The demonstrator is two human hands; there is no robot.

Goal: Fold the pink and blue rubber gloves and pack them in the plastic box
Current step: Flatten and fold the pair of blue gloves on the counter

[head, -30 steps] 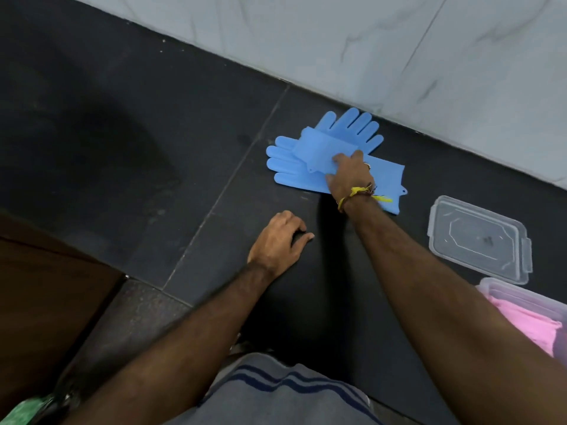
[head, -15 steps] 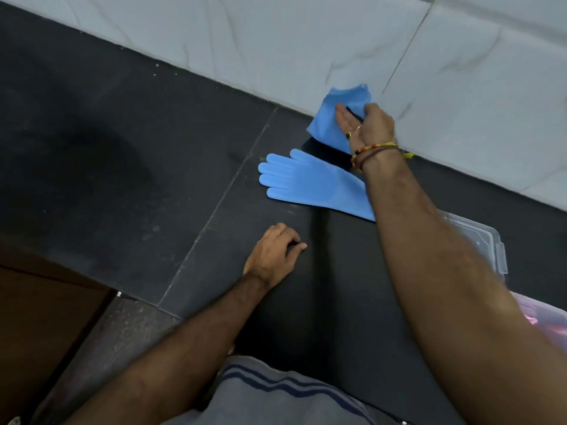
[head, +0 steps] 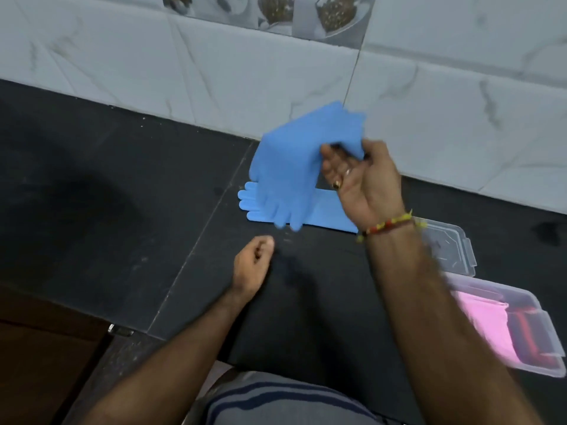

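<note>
My right hand (head: pixel 363 182) grips one blue rubber glove (head: pixel 294 161) by its cuff and holds it in the air, fingers hanging down. A second blue glove (head: pixel 325 214) lies flat on the dark counter beneath it, fingers pointing left. My left hand (head: pixel 253 265) rests on the counter in a loose fist, holding nothing. At the right stands the clear plastic box (head: pixel 546 329) with folded pink gloves (head: pixel 484 323) inside. Its clear lid (head: pixel 451 243) lies behind it, partly hidden by my right arm.
A white marble-tiled wall (head: pixel 214 72) rises along the back of the black counter (head: pixel 107 194). The counter's front edge runs at the lower left, with brown wood (head: pixel 36 357) below it. My striped grey clothing (head: pixel 276 400) shows at the bottom.
My right hand lifted the upper blue glove off the other one, raised it toward the wall, and now holds it hanging. The left hand stayed on the counter.
</note>
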